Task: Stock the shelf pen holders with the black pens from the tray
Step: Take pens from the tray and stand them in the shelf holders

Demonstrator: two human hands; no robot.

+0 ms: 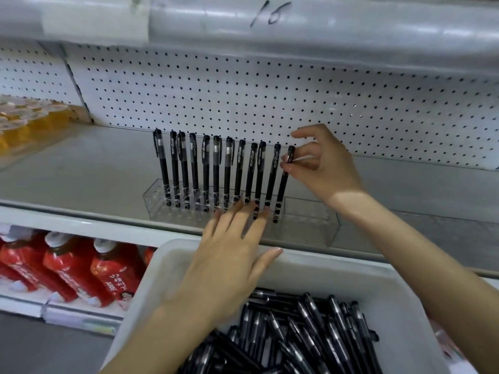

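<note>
A clear plastic pen holder [310, 220] stands on the white shelf, with several black pens [205, 171] upright in a row in its left and middle holes. My right hand [321, 163] pinches the cap end of the rightmost black pen [282, 184], whose tip sits in the holder. My left hand [232, 255] has straight fingers that touch the holder's front wall, below the pens. A white tray [399, 298] at the bottom holds a heap of several loose black pens [310, 333].
A white pegboard [243, 90] backs the shelf. Orange bottles [29, 117] stand at the far left of the same shelf. Red bottles [70, 268] fill the lower shelf at left. The shelf's front rail [108, 225] runs just behind the tray.
</note>
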